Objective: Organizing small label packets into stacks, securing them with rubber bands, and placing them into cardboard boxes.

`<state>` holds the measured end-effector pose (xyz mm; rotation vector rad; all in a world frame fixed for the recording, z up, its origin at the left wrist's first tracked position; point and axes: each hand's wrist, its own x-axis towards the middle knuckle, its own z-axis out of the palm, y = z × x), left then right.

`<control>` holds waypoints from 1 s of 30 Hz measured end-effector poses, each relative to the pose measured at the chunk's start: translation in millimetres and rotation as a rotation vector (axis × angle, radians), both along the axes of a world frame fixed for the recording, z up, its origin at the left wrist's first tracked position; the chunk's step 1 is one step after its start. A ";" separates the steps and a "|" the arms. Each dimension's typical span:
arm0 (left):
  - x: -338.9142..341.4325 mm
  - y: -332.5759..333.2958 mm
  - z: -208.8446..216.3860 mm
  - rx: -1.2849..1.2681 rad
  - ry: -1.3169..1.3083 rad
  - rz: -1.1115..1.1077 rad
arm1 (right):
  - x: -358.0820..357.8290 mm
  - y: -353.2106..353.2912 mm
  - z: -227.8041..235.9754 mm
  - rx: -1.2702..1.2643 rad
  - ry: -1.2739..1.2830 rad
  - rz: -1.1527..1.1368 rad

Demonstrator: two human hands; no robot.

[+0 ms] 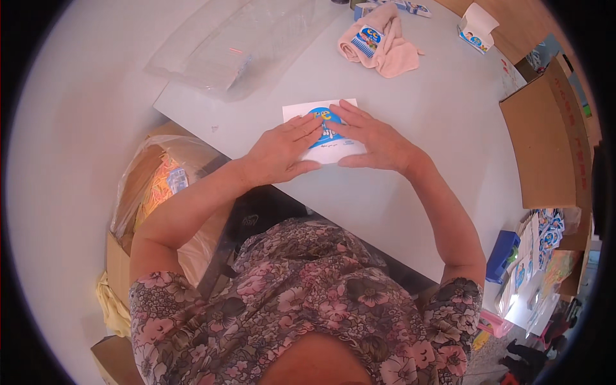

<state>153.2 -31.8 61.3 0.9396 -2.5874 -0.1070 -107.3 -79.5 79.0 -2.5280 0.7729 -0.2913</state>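
Note:
A white card or flat small box [328, 153] with a blue round print lies on the grey-white table, partly hidden under my fingers. My left hand [282, 149] rests flat across its left part, fingers stretched out. From the other side my right hand [372, 138] lies over its right part, the fingers spread and the thumb along the near edge. Both palms face down, and the fingertips of the two hands nearly meet over the print. Whether the piece is a single sheet or a folded box, I cannot tell.
Beyond my hands lie a pink towel [399, 52] with a printed card and a clear plastic bag [212, 54]. A small open white box [478, 29] stands far right. Cardboard cartons [536, 138] line the right edge. A bag-lined carton [122, 212] of orange-yellow pieces stands left.

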 end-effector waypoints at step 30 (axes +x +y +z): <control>4.5 -0.1 -21.1 -0.111 0.197 -0.072 | -3.6 13.1 -43.6 0.134 -0.652 -0.196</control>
